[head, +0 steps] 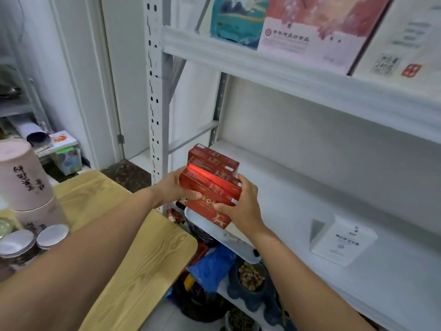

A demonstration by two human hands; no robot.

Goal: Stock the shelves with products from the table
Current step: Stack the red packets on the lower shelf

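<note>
Where the shelf (298,199) begins, left hand (170,189) and right hand (243,207) clasp red boxes (212,181) — stacked.

Both bare forearms are held out forward and angled toward each other, wrists kept nearly straight. The left hand (173,187) is set against the left side of a stack of red boxes (212,175), with its thumb laid across the front. The right hand (243,206) is closed on the right end, fingers curled over the edge and thumb pressed on the lowest box.
</note>
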